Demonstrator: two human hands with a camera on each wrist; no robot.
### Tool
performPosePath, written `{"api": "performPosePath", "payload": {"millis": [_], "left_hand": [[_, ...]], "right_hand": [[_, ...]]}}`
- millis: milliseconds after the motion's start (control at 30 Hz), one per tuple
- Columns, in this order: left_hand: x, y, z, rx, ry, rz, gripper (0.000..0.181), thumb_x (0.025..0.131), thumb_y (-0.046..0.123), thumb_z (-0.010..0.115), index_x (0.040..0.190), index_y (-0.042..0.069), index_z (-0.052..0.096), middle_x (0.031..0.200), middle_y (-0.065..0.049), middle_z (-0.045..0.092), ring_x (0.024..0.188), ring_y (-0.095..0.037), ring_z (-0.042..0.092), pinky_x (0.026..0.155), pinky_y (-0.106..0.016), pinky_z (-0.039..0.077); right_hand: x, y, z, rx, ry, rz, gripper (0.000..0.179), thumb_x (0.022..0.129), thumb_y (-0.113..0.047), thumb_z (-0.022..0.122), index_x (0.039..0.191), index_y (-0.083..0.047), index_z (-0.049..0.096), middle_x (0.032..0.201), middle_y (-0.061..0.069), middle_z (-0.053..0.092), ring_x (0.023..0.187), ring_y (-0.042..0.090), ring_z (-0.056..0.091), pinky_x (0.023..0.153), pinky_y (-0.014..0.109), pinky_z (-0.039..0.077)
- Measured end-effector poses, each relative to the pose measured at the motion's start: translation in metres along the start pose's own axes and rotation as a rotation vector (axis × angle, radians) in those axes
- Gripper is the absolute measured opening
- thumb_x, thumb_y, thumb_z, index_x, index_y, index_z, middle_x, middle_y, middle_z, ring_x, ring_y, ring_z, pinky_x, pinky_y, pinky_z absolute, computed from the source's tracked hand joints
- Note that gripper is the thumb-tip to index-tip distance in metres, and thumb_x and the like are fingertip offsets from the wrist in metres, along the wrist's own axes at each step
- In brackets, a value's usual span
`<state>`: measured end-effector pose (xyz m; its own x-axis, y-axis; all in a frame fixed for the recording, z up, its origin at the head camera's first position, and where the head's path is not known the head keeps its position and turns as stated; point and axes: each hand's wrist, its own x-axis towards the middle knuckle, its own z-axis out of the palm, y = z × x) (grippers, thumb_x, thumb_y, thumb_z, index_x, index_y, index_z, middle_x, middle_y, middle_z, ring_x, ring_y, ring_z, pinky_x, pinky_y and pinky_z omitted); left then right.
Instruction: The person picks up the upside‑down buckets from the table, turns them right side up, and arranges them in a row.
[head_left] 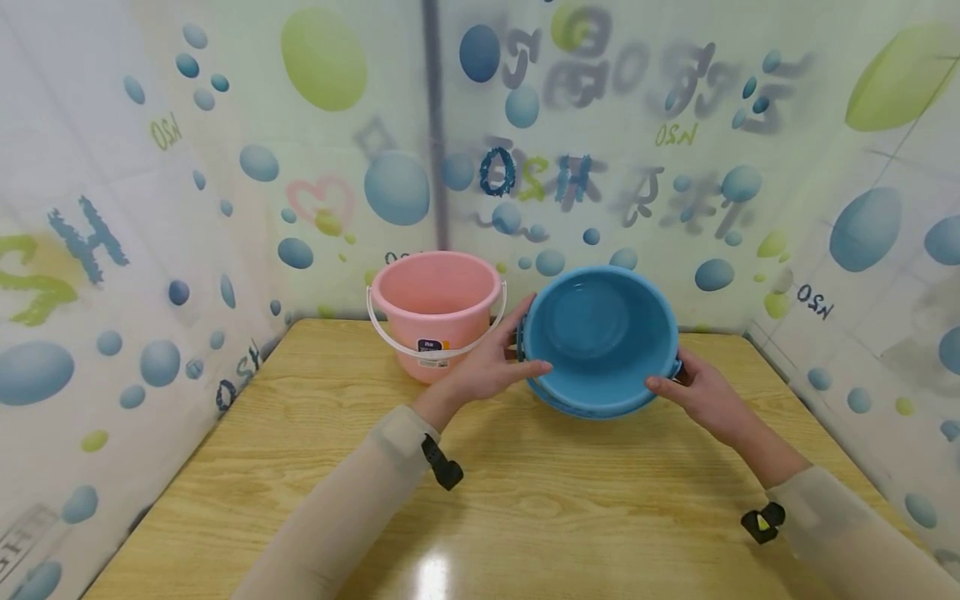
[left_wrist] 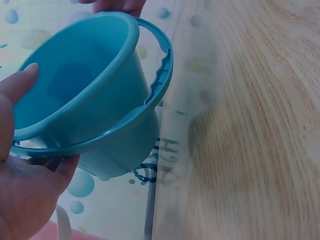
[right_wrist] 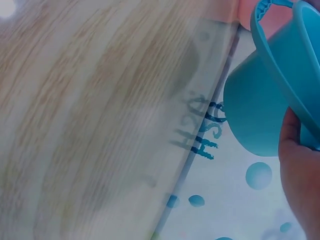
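Observation:
A blue bucket (head_left: pixel 592 333) is tilted so that its open mouth faces the head camera, with its inside and round bottom in view. My left hand (head_left: pixel 495 362) grips its left rim, thumb over the edge and fingers behind. On the other side my right hand (head_left: pixel 705 396) pinches the lower right rim near the handle joint. The bucket's blue handle (left_wrist: pixel 162 82) hangs along the outer wall in the left wrist view. Just left of my left hand stands a pink bucket (head_left: pixel 405 333), upright, its white handle (head_left: pixel 390 340) hanging down in front.
The buckets are toward the far end of a wood-grain table (head_left: pixel 480 500). A patterned curtain (head_left: pixel 637 150) with blue and green dots encloses the table at the back and both sides. A dark strap (head_left: pixel 442 462) circles the left sleeve; another (head_left: pixel 763 523) is on the right.

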<state>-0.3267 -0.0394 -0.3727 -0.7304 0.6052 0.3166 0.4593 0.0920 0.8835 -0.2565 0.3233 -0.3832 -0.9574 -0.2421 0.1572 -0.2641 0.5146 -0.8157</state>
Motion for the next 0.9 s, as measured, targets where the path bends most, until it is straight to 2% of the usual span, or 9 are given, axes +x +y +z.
{"api": "performPosePath", "payload": {"millis": [100,233,367,567,767,900], "left_hand": [[-0.001,0.001,-0.002,-0.032,-0.019,0.006,0.112,0.1,0.009,0.082,0.178,0.038,0.007,0.183,-0.011,0.022,0.155,-0.049,0.048,0.114,-0.051,0.058],[-0.005,0.003,-0.006,-0.061,-0.028,-0.024,0.119,0.096,0.006,0.085,0.178,0.039,0.005,0.183,-0.012,0.024,0.152,-0.051,0.05,0.11,-0.051,0.061],[-0.008,0.006,-0.01,-0.046,-0.021,-0.046,0.123,0.093,0.007,0.089,0.178,0.039,0.006,0.18,-0.015,0.03,0.151,-0.051,0.051,0.109,-0.049,0.062],[-0.011,0.007,-0.013,-0.036,-0.011,-0.043,0.125,0.091,0.004,0.09,0.178,0.04,0.006,0.179,-0.019,0.029,0.149,-0.054,0.052,0.11,-0.05,0.061],[-0.013,0.007,-0.016,-0.023,-0.012,-0.025,0.131,0.088,-0.001,0.091,0.178,0.036,0.004,0.177,-0.013,0.034,0.148,-0.042,0.056,0.112,-0.047,0.06],[-0.014,0.006,-0.017,-0.019,-0.031,-0.001,0.132,0.087,-0.002,0.091,0.179,0.03,0.002,0.179,-0.009,0.03,0.15,-0.039,0.053,0.114,-0.046,0.059]], "right_hand": [[0.0,-0.002,0.001,0.018,-0.002,-0.008,0.079,0.112,-0.022,0.067,0.175,-0.006,0.023,0.156,0.029,0.055,0.114,-0.009,0.063,0.095,0.022,0.06],[0.001,-0.005,0.002,0.072,-0.014,-0.031,0.081,0.111,-0.018,0.069,0.175,-0.006,0.022,0.156,0.03,0.054,0.114,-0.005,0.066,0.094,0.021,0.061],[0.001,-0.009,0.004,0.147,-0.033,-0.051,0.086,0.11,-0.014,0.069,0.177,-0.008,0.015,0.164,0.032,0.046,0.118,-0.006,0.066,0.094,0.02,0.061],[0.001,-0.01,0.005,0.253,-0.067,-0.081,0.095,0.108,-0.005,0.069,0.178,-0.011,0.006,0.17,0.033,0.031,0.125,-0.005,0.063,0.096,0.022,0.063],[0.004,-0.006,0.005,0.298,-0.106,-0.13,0.106,0.103,0.002,0.073,0.179,-0.024,0.003,0.175,0.03,0.02,0.137,0.0,0.056,0.099,0.024,0.063],[0.005,-0.003,0.003,0.294,-0.11,-0.167,0.113,0.102,0.006,0.072,0.178,-0.035,-0.001,0.176,0.033,0.019,0.138,0.004,0.06,0.096,0.028,0.065]]}}
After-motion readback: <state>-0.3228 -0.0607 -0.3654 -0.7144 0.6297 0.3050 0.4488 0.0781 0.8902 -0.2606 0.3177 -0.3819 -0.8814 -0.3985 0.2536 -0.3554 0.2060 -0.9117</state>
